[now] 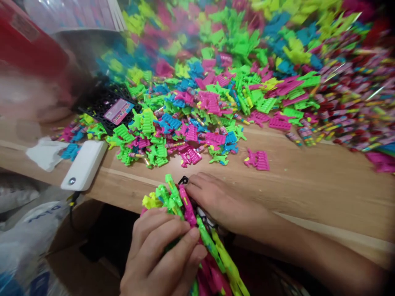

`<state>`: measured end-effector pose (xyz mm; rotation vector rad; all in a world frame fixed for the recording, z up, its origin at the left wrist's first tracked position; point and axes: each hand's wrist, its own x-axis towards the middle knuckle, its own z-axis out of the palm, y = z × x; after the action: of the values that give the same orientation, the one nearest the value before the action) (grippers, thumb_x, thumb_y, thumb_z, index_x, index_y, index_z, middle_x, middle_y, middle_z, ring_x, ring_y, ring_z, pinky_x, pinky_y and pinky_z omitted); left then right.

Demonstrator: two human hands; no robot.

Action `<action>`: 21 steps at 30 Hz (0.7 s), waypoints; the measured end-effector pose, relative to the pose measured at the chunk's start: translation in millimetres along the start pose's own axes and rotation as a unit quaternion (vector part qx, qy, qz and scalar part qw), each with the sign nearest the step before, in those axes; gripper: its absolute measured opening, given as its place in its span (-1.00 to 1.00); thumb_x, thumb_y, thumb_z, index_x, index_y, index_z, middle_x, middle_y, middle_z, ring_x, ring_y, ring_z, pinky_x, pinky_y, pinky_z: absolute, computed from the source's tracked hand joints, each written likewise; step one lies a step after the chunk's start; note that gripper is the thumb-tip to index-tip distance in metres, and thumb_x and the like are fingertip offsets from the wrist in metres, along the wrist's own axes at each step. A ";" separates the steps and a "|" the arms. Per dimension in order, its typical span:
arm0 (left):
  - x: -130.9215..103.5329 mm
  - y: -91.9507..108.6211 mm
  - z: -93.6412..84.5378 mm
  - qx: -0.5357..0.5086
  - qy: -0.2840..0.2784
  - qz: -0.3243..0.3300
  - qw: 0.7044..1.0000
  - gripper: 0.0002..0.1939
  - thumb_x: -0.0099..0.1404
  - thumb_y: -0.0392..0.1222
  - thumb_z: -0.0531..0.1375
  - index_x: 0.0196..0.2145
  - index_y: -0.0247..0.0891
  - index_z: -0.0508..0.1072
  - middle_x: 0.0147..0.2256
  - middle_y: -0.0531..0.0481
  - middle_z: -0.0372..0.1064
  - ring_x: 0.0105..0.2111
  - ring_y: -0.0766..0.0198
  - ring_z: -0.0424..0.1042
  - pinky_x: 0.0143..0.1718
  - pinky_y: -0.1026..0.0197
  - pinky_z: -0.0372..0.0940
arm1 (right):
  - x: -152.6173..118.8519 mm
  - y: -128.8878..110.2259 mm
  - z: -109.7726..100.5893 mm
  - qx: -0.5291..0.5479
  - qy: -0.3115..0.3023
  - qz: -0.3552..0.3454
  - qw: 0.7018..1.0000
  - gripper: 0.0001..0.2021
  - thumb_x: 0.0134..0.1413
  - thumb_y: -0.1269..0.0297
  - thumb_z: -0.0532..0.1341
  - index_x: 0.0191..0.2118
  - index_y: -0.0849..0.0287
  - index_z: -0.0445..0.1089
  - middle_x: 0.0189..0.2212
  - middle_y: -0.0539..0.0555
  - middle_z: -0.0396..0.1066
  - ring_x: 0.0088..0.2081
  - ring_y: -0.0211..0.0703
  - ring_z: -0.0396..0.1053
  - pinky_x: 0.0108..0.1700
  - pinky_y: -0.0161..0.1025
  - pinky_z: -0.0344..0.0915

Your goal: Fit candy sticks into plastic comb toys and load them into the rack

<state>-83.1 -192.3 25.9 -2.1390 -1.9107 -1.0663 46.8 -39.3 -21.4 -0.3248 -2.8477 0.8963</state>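
At the table's front edge, several green, pink and yellow plastic toys form a bundle between my hands. My left hand has its fingers closed around the bundle from the left. On the far side, my right hand rests with bent fingers against the bundle and a small black lattice piece; its fingertips are hidden behind the toys. More green and yellow toys hang down below the table edge. A single pink toy lies on the wood beyond my right hand.
A large heap of colourful toys covers the table's back. Wrapped sticks pile up at right. A black lattice tray, a white device with a cable and white paper lie left. Plastic bags sit below.
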 end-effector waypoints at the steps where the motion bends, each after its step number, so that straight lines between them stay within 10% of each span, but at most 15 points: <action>1: -0.8 -0.5 -0.1 0.000 -0.005 0.004 1.000 -0.83 0.25 -0.33 0.34 -0.19 -0.17 0.60 -0.31 -0.01 0.59 -0.23 0.18 0.57 -0.06 0.06 0.52 | -1.6 2.9 -7.3 0.014 0.019 -0.005 1.000 -0.85 0.40 0.45 0.10 -0.13 0.25 0.43 -0.17 0.17 0.45 -0.13 -0.07 0.35 -0.06 -0.16 0.34; 8: -5.6 -2.3 3.0 -0.002 0.014 0.014 1.000 -0.81 0.23 -0.32 0.36 -0.18 -0.17 0.62 -0.28 -0.06 0.59 -0.21 0.12 0.57 -0.10 0.02 0.53 | -5.6 63.9 -59.8 -0.112 0.212 0.054 0.969 -0.80 0.33 0.49 0.09 -0.12 0.18 0.45 -0.13 0.20 0.45 -0.10 0.03 0.35 -0.05 -0.07 0.28; 16: -1.6 -1.3 5.2 -0.012 0.020 0.024 0.999 -0.86 0.25 -0.35 0.33 -0.21 -0.23 0.61 -0.28 -0.06 0.57 -0.20 0.15 0.53 -0.07 0.05 0.49 | -14.6 50.7 -56.9 -0.103 0.079 0.070 0.989 -0.80 0.32 0.47 0.12 -0.08 0.18 0.46 -0.15 0.17 0.46 -0.13 0.00 0.36 -0.11 -0.14 0.22; 21: -1.8 -1.5 6.5 -0.028 0.022 0.034 0.999 -0.85 0.24 -0.42 0.31 -0.20 -0.34 0.58 -0.25 -0.09 0.53 -0.14 0.19 0.46 0.04 0.07 0.41 | -5.4 53.1 -65.5 -0.147 0.096 0.070 0.982 -0.74 0.26 0.54 0.08 -0.14 0.19 0.51 -0.23 0.17 0.44 -0.21 -0.02 0.32 -0.22 -0.16 0.16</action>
<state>-81.6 -190.3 19.4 -2.1722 -1.7975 -1.1566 73.4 37.7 0.8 -0.6150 -2.7977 0.4321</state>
